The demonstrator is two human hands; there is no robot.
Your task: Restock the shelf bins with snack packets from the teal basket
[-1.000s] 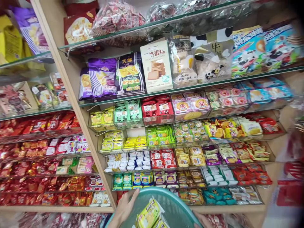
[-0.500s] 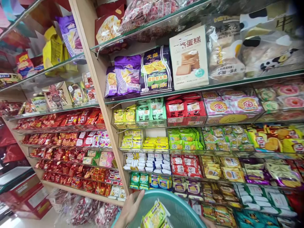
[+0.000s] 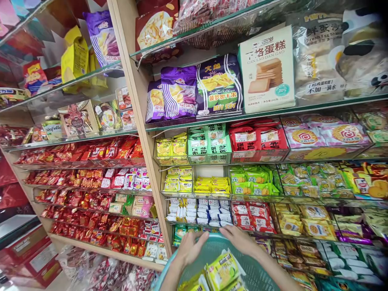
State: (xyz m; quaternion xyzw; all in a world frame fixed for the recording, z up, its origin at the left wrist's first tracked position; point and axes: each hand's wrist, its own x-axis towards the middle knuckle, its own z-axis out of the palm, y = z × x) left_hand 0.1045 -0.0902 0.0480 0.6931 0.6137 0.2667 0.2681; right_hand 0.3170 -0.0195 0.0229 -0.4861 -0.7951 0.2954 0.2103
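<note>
A teal plastic basket (image 3: pixel 262 264) fills the bottom centre, with several yellow-and-green snack packets (image 3: pixel 223 270) lying inside. My left hand (image 3: pixel 190 247) is at its far left rim, thumb near the edge and fingers over the outside, holding it. My right hand (image 3: pixel 239 239) reaches over the far rim with fingers extended; no item shows in it. Its fingertips are close to the shelf compartments of white-and-blue packets (image 3: pixel 212 212) and red packets (image 3: pixel 253 216). Part of the left fingers is hidden, and both forearms cross the basket.
Glass shelves with divided compartments stand ahead, with yellow packets (image 3: pixel 212 186) and green packets (image 3: pixel 253 180) in them. Larger bags and a cake box (image 3: pixel 266 72) stand above. A wooden upright (image 3: pixel 138 101) separates a left unit of red sweets (image 3: pixel 81 198). Plastic bags (image 3: pixel 112 270) lie on the floor.
My right hand has come from the basket's right side to its far rim. The left hand and basket have shifted slightly right and up in view. The shelves appear closer.
</note>
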